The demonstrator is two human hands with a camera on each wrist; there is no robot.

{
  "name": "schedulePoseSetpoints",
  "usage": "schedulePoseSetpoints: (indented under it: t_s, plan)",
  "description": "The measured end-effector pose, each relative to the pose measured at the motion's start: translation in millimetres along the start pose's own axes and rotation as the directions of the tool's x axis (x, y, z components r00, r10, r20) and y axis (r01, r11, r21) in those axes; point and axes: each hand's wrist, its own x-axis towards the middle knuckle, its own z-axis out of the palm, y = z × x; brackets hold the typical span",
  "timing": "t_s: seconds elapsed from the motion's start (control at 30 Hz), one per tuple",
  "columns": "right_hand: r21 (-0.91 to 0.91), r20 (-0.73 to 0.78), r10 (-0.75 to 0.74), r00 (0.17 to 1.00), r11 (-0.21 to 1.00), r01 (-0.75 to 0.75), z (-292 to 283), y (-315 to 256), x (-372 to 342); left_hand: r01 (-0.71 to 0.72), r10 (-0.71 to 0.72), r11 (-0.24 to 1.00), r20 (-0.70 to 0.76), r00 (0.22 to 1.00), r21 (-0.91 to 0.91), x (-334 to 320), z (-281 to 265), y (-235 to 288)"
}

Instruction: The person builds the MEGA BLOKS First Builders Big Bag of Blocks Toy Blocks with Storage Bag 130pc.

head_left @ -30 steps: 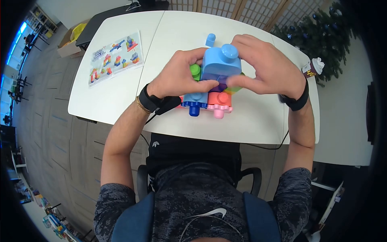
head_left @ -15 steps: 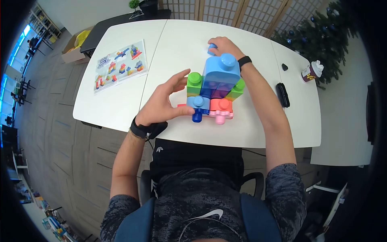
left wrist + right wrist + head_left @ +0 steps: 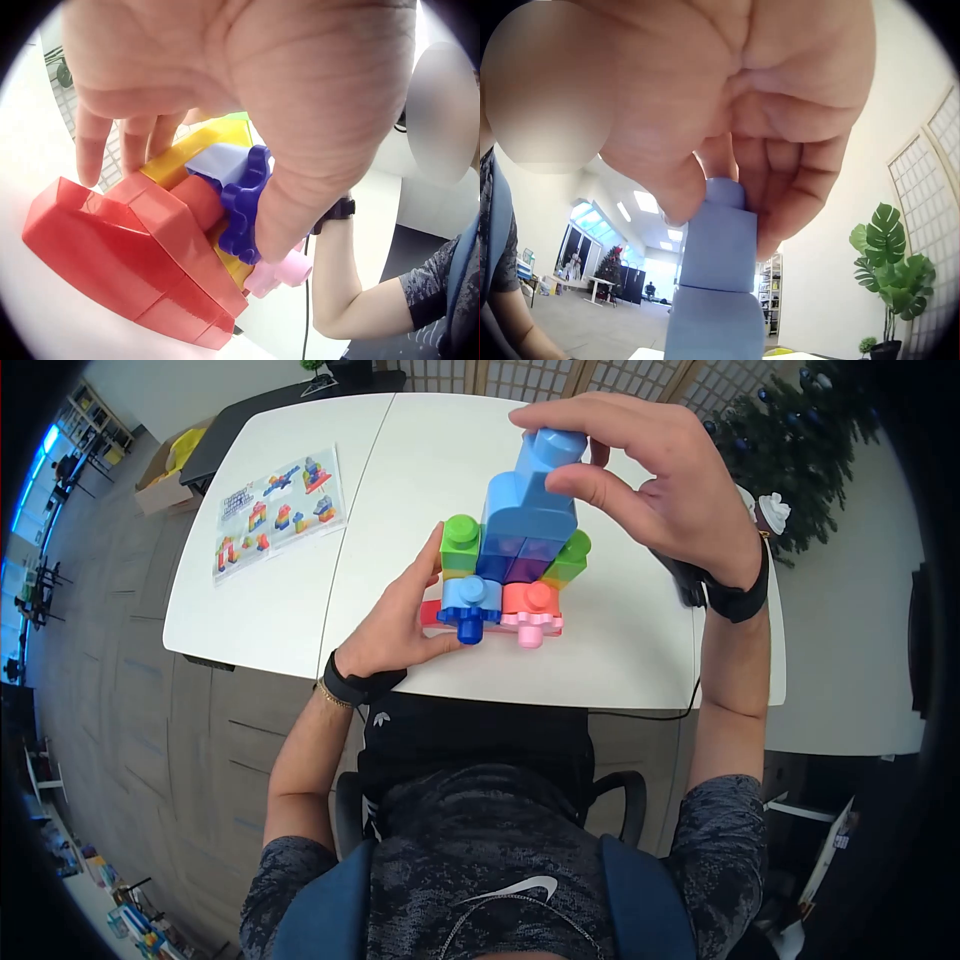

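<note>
A toy block build stands on the white table, with a large light-blue block (image 3: 530,515) over purple blocks (image 3: 525,560) and green blocks (image 3: 461,540) to the sides. At its front are a dark-blue gear piece (image 3: 244,202) and a pink gear piece (image 3: 530,628). My right hand (image 3: 670,470) pinches a small light-blue block (image 3: 721,247) between thumb and fingers, right on top of the large block. My left hand (image 3: 390,620) holds the build's left side, thumb at the dark-blue gear, fingers behind. Below it shows the red base (image 3: 112,247).
A printed sheet with block pictures (image 3: 280,515) lies at the left of the table (image 3: 385,470). A cup with a white top (image 3: 772,512) stands near the right edge. A black case (image 3: 688,582) is partly hidden under my right wrist.
My right hand left the build, reached to the back for the small light-blue block and brought it onto the large block. My left hand went from loosely beside the build to holding its side.
</note>
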Motion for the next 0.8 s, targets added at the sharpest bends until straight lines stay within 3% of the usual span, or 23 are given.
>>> schedulePoseSetpoints:
  t_s: [0.1,0.2,0.23,0.27,0.37,0.47,0.5,0.57,0.7,0.77,0.8]
  plan:
    - [0.026,0.047,0.043,0.998,0.999,-0.045,-1.3,5.6,-3.0,-0.031,0.031,0.999,-0.005,0.999,0.016,-1.2,1.2,-3.5]
    - [0.136,-0.071,-0.023,0.997,0.990,0.033,2.8,16.5,-25.2,-0.029,0.029,1.000,0.012,1.000,-0.013,3.3,2.6,-7.9]
    - [0.166,-0.143,0.157,0.977,0.977,-0.133,3.2,26.3,-43.5,0.001,0.000,0.999,0.030,1.000,-0.042,4.6,1.3,-9.2]
    - [0.207,-0.206,0.333,0.920,0.934,-0.291,4.8,37.6,-64.8,0.002,-0.001,0.999,0.026,1.000,-0.037,5.4,1.1,-10.4]
    - [-0.212,-0.176,0.641,0.747,0.716,-0.665,27.4,75.9,-158.9,-0.020,0.020,1.000,0.048,0.999,0.004,10.5,0.0,-14.9]
    - [-0.390,-0.090,0.860,0.502,0.433,-0.812,56.5,95.1,-259.6,-0.066,0.062,0.994,0.047,0.997,0.089,15.2,0.7,-19.7]
    - [-0.391,-0.085,0.861,0.502,0.435,-0.811,60.8,91.9,-275.8,-0.073,0.070,0.994,0.040,0.997,0.083,17.5,1.8,-20.8]
    - [-0.374,-0.071,0.941,0.330,0.281,-0.884,69.4,85.5,-301.9,-0.076,0.073,0.994,0.041,0.997,0.081,22.7,3.3,-20.1]
    - [-0.286,-0.171,0.936,0.306,0.250,-0.925,76.4,77.3,-328.4,-0.047,0.046,0.996,0.003,0.999,0.077,32.1,4.7,-18.4]
    - [-0.286,-0.171,0.931,0.321,0.265,-0.921,69.3,67.9,-325.5,-0.006,0.025,0.969,-0.074,0.997,0.245,27.5,-2.0,-5.5]
    - [-0.285,-0.181,0.930,0.319,0.261,-0.922,64.7,58.8,-323.5,-0.069,0.127,0.926,-0.135,0.983,0.372,18.2,-7.0,-1.5]
